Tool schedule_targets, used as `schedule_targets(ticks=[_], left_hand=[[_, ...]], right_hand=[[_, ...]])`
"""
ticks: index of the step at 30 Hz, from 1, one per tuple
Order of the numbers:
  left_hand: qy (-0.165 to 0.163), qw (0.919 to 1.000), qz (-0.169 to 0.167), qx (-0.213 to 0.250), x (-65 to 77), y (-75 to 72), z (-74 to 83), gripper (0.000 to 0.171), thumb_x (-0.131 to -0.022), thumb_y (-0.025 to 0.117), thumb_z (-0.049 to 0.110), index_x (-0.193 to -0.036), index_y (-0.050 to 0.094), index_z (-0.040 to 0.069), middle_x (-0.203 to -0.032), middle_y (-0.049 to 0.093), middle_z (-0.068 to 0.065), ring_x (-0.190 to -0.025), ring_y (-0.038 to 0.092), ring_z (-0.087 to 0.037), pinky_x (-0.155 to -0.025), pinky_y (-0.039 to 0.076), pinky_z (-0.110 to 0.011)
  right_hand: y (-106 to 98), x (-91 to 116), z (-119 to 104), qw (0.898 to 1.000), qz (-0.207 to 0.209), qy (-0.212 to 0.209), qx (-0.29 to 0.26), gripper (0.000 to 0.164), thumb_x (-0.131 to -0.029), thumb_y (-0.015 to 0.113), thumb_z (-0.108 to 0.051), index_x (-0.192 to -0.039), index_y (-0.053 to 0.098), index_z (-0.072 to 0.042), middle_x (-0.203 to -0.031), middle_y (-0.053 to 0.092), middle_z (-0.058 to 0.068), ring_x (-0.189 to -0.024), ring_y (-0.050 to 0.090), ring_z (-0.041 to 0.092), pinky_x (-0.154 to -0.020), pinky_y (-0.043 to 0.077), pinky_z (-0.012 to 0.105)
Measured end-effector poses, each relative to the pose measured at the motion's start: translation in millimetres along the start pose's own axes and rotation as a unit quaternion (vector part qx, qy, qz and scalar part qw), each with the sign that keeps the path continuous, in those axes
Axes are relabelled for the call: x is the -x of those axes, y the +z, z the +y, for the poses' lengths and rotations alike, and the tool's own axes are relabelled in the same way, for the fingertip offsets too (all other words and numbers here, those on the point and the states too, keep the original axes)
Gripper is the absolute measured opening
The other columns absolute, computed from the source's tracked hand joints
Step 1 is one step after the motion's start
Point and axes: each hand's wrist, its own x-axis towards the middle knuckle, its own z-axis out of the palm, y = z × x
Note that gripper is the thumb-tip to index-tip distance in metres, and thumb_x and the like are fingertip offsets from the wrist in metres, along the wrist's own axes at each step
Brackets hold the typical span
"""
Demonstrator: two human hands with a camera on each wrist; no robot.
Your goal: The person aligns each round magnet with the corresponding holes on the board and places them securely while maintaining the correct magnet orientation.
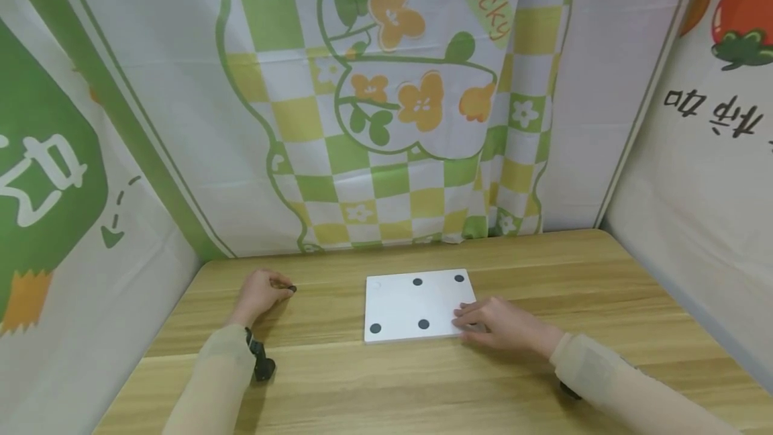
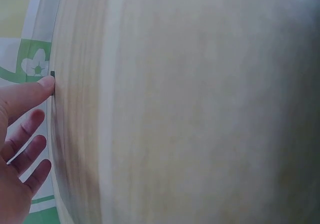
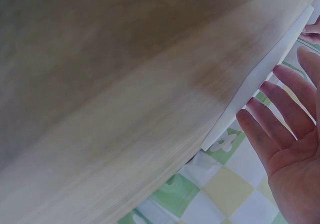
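Observation:
A white rectangular board [image 1: 398, 304] lies flat on the table, with several black round discs along its far and near edges. Its far left corner shows a faint round mark [image 1: 378, 284] instead of a disc. To the left of the board, my left hand [image 1: 261, 294] pinches a small black disc [image 1: 292, 288] between thumb and finger, just above or on the tabletop. My right hand [image 1: 492, 322] rests on the board's near right corner with fingers extended, mostly hiding what is under them. In the right wrist view those fingers touch the thin white board [image 3: 257, 82].
The wood-grain table [image 1: 338, 388] ends at a checked green, yellow and white curtain [image 1: 386, 186] behind it. Printed cloth walls stand at the left [image 1: 139, 240] and right [image 1: 682, 207]. A dark strap device [image 1: 261, 358] sits on the left wrist.

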Motion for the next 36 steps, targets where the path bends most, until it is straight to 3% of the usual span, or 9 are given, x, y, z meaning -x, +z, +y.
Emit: schedule_targets(ticks=[23,36], left_hand=[[-0.003,1.0,0.005,0.002,2.1,0.6,-8.6,0.021,-0.079,0.075,0.021,-0.092,0.072,0.005,-0.108,0.061,-0.02,-0.101,0.055,-0.034,-0.088,0.045,-0.05],[-0.007,0.9999,0.007,0.01,3.5,-0.5,-4.9,0.021,-0.08,0.075,0.021,-0.091,0.071,0.004,-0.106,0.062,-0.018,-0.099,0.056,-0.032,-0.086,0.046,-0.047]], right_hand=[[-1.1,-1.2,-3.9,1.0,0.0,0.005,-0.004,0.028,-0.089,0.066,-0.027,-0.111,0.071,-0.011,-0.115,0.068,0.008,-0.109,0.065,0.024,-0.092,0.054,0.04],[-1.6,-2.2,-3.5,1.0,-0.001,0.0,-0.001,0.028,-0.089,0.066,-0.028,-0.111,0.07,-0.01,-0.115,0.068,0.009,-0.108,0.065,0.024,-0.091,0.054,0.04]])
